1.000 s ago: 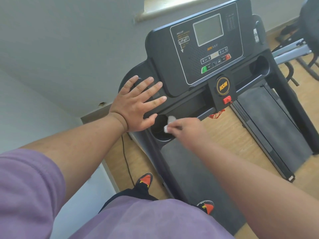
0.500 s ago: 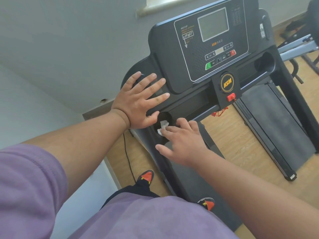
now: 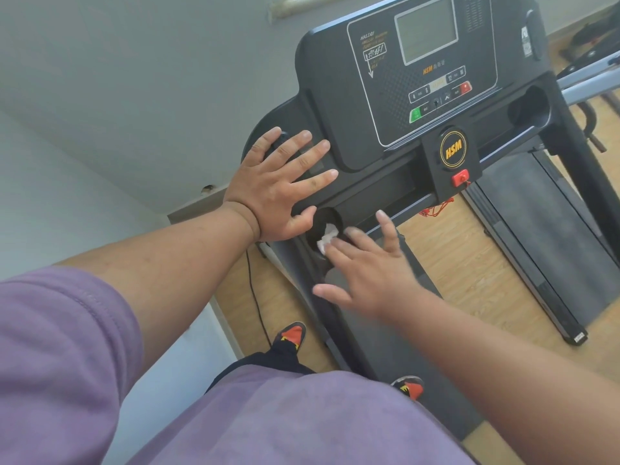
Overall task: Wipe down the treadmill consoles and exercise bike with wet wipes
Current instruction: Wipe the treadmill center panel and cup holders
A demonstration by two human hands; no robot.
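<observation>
Indoors: wood floor (image 3: 446, 260), grey wall (image 3: 134, 78); left hand (image 3: 278, 186) spread on treadmill console (image 3: 335, 105); right hand (image 3: 365, 273) fingers splayed, pressing wet wipe (image 3: 327, 238).

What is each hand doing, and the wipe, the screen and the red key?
left hand: flat on the console, fingers spread
right hand: fingers straight, pressing the wipe
wipe: crumpled, in the cup holder
screen: blank
red safety key: plugged in
</observation>
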